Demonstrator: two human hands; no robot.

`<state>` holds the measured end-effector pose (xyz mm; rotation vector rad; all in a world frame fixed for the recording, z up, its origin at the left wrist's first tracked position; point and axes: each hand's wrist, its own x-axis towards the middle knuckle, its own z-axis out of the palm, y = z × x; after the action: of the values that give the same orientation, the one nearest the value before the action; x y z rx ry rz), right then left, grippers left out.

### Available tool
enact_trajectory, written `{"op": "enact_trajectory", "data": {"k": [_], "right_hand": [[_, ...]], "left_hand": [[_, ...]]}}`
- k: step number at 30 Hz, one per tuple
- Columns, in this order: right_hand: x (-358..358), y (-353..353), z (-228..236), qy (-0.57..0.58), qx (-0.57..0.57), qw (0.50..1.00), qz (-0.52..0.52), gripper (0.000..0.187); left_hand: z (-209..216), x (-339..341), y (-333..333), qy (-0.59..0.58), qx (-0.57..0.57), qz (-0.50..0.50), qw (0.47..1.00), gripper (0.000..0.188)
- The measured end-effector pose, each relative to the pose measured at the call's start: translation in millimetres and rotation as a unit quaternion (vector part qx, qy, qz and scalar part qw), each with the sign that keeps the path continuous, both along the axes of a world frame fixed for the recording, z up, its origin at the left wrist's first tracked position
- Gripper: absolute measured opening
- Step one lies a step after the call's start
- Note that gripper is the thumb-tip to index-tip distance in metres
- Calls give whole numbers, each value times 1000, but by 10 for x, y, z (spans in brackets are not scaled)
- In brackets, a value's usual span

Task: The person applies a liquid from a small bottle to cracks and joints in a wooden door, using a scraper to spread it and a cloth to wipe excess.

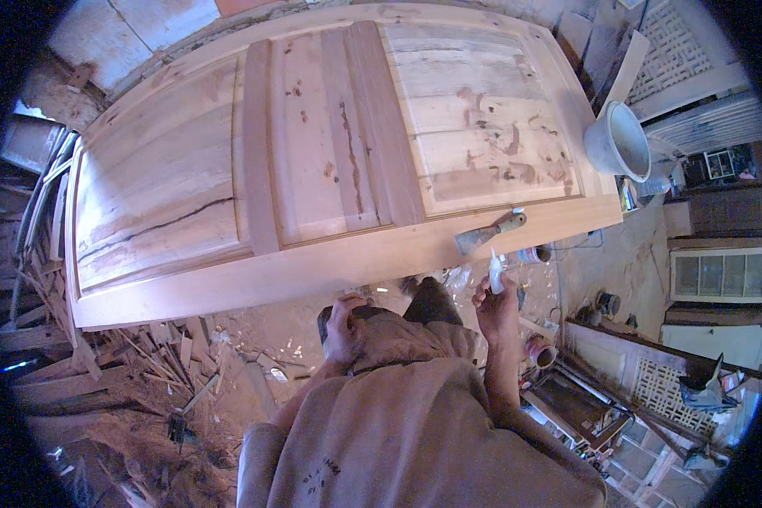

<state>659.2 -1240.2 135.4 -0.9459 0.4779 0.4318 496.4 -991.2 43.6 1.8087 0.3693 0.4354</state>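
Observation:
A large panelled wooden door [339, 135] lies flat before me, with dark cracks, knots and smeared patches in its panels. My right hand [497, 309], just off its near edge, is closed around a small white bottle [494, 275] with a narrow nozzle pointing up. Beside that bottle a putty knife [491, 232] rests on the door's near rail. My left hand [344, 330] is low by my left thigh, fingers curled in; whatever they may hold is hidden. It does not touch the door.
A white bucket [618, 142] stands at the door's right end. Wood offcuts [157, 364] litter the floor on the left. Tins [539, 350] and a dark frame [576, 406] are at lower right. A door with panes [718, 275] leans farther right.

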Motion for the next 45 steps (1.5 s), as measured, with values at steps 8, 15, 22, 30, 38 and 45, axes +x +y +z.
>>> {"op": "enact_trajectory", "data": {"k": [8, 15, 22, 30, 38, 45], "right_hand": [[225, 389, 185, -26, -37, 997, 62, 22], [377, 471, -48, -23, 2, 992, 125, 21], [659, 356, -113, 3, 37, 988, 150, 23], [1014, 411, -242, -10, 74, 968, 240, 22], [880, 644, -222, 6, 81, 965, 248, 25], [496, 1007, -154, 10, 60, 967, 247, 22]], "left_hand": [[108, -137, 131, -11, 47, 32, 998, 42], [176, -325, 99, 72, 57, 56, 994, 40], [75, -667, -197, 170, -4, 169, 971, 37], [55, -1000, -814, 241, -86, 335, 907, 36], [-15, -1080, -722, 131, -9, 423, 897, 38], [-62, -1374, -297, 144, -15, 449, 881, 33]]}}
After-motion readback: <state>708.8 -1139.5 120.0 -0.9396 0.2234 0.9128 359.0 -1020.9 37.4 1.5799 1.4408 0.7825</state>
